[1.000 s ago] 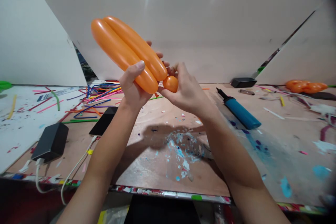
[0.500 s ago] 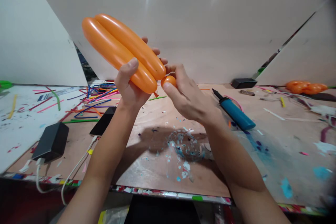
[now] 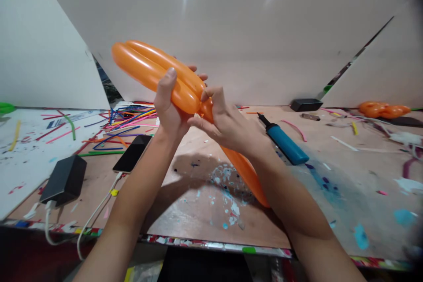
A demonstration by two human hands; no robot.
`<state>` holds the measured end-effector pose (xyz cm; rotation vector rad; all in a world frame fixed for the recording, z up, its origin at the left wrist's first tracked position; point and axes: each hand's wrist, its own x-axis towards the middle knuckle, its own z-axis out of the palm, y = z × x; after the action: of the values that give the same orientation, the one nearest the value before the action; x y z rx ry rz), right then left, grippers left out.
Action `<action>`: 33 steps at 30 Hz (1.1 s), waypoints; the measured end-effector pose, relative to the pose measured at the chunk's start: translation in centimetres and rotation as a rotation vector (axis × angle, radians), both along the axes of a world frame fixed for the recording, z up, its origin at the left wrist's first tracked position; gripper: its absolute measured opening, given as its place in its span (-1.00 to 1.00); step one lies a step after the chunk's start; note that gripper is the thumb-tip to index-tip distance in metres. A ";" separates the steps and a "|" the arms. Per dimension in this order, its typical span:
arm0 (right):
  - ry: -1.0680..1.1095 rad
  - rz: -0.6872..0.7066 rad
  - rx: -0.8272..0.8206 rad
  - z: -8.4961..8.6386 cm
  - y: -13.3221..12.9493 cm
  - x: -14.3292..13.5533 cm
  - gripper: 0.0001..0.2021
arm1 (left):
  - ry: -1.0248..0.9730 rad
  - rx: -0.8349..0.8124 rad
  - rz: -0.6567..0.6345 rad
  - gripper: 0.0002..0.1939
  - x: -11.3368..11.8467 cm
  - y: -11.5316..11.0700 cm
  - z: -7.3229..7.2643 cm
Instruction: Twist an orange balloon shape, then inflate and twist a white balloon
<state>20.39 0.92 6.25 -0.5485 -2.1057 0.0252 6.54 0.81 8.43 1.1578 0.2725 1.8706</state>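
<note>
Since a second ago the balloon has tipped flatter, its far ends lower against the white board, and the small round bubble by the right fingers is gone from sight; a long orange section now runs down under the right wrist toward the table. The pump sits further left in view than before.

Left hand: raised above the table, forearm rising from lower left, palm toward the camera side. Thumb lies across the near tube, fingers wrap behind; fingertips show past the far tube. Closed around the doubled tubes near their lower end.

Right hand: forearm comes up from lower right, wrist bent inward. Fingers curled and pinched on the balloon just where the two tubes end, touching the left hand. The lower section passes beneath this hand, partly hidden by the wrist.

Balloon is held in the air over the table's middle, doubled part pointing up-left.

On the table: phone with cable, near the left forearm; black adapter further left; loose coloured balloon strips behind the phone; another orange balloon at far right, well apart; a black block by the board.
</note>
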 end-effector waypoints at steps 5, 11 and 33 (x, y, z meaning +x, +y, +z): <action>0.009 -0.138 0.050 -0.1 0.6 -0.3 -0.85 | -0.014 -0.044 -0.062 -0.65 1.2 0.5 -0.6; 0.084 -0.259 0.195 -0.8 1.7 -0.8 -0.84 | 0.066 -0.119 -0.132 -0.76 3.1 0.8 -1.4; 0.280 -0.137 0.051 0.9 0.6 0.1 -0.90 | -0.066 -0.211 -0.047 -0.58 4.6 2.1 -2.5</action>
<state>20.54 1.48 7.12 -0.6201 -1.7889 -0.0278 11.11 2.92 5.95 0.9498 0.3922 1.7880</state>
